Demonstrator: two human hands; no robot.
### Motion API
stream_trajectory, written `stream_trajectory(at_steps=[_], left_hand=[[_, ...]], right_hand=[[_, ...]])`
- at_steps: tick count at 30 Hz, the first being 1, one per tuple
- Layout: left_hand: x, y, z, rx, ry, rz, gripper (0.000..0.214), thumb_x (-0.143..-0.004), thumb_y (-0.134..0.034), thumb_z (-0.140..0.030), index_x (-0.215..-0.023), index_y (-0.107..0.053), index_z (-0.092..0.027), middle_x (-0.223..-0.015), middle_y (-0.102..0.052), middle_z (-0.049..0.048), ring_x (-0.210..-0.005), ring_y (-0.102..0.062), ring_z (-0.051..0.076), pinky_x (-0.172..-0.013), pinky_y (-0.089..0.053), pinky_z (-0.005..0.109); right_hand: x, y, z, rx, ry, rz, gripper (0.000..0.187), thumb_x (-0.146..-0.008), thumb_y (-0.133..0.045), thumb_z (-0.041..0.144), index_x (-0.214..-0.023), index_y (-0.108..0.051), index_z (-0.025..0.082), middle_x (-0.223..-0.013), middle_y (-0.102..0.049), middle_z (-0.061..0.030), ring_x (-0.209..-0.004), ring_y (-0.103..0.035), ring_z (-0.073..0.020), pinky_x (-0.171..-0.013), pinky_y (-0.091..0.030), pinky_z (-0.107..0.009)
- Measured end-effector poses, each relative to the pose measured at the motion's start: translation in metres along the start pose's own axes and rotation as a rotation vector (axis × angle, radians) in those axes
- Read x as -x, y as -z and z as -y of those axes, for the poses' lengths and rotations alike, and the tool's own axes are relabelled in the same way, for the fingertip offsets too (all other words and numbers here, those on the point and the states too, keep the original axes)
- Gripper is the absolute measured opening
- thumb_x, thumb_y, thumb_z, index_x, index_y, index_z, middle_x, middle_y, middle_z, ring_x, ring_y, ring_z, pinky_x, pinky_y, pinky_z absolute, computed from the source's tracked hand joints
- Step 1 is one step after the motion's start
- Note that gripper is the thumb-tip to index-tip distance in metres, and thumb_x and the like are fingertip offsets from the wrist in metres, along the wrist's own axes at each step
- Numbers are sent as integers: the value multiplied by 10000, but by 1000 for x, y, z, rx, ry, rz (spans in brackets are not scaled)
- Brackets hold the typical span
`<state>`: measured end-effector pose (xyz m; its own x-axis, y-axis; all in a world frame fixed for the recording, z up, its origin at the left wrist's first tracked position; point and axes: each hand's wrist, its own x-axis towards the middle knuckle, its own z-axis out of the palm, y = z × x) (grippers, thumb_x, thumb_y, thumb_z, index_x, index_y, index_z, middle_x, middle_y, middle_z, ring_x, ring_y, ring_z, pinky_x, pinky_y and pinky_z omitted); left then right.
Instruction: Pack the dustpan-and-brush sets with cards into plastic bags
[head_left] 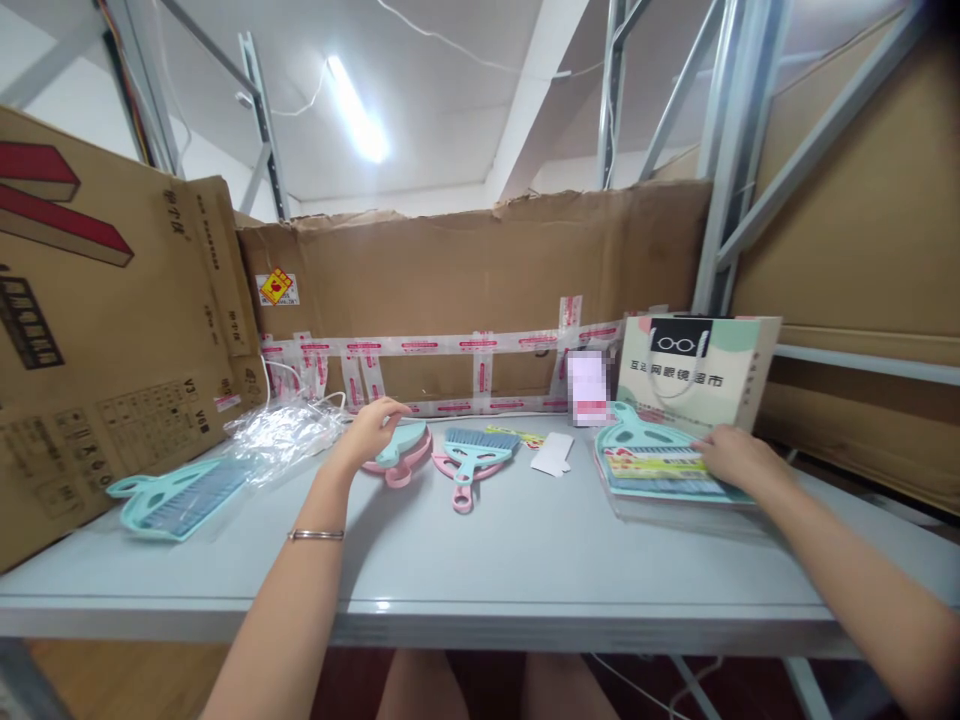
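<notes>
On the pale grey desk, the landmark is a turquoise brush with blue-grey bristles, lying over a pink plastic dustpan. Just left of the brush, your left hand, fingers loosely bent, is at a rounded turquoise-and-pink plastic set; contact or grip cannot be told. Well right of the brush, your right hand lies at the right end of a turquoise dustpan set with a yellow-green label; whether its fingers are closed cannot be told. Between brush and labelled set lie white paper pieces.
</notes>
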<state>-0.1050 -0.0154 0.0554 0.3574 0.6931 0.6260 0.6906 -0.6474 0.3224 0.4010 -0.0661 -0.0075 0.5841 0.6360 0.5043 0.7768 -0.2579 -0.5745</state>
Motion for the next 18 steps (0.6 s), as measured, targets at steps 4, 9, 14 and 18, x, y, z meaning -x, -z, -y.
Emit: stream_trajectory(at_steps=[4, 9, 14, 18], left_hand=[[-2, -1, -11, 88, -3, -46, 231, -802, -446, -241, -847, -670, -213, -912, -637, 67, -860, -579, 188, -803, -446, 310], [-3, -14, -46, 588, 279, -47, 314, -781, -528, -402, -1000, -621, -197, -1039, -607, 93, -919, -576, 205, -720, -484, 294], [1, -37, -67, 1130, 519, 181, 719, -723, -607, -485, -1337, -270, -323, -1161, -547, 97, -747, -627, 171, -605, -516, 317], [-3, -50, -51, 1105, 559, -67, 469, -640, -704, -370, -1045, -542, -197, -850, -627, 34, -658, -597, 129, -573, -482, 234]], right_hand=[[9, 22, 30, 193, -129, 113, 196, -759, -490, 199, -936, -573, 190, -983, -583, -263, -850, -583, -322, -593, -303, -391], [13, 25, 100, 63, 45, 70, 282, -754, -471, 134, -1033, -516, 142, -930, -603, -226, -789, -575, -250, -592, -320, -325], [44, -28, 203, -248, 303, 225, 73, -777, -475, 161, -774, -539, 197, -767, -617, -76, -713, -557, -191, -616, -357, -275], [76, -54, 235, -657, 400, 114, 95, -760, -537, 286, -750, -543, 192, -839, -604, -63, -790, -552, -183, -714, -409, -298]])
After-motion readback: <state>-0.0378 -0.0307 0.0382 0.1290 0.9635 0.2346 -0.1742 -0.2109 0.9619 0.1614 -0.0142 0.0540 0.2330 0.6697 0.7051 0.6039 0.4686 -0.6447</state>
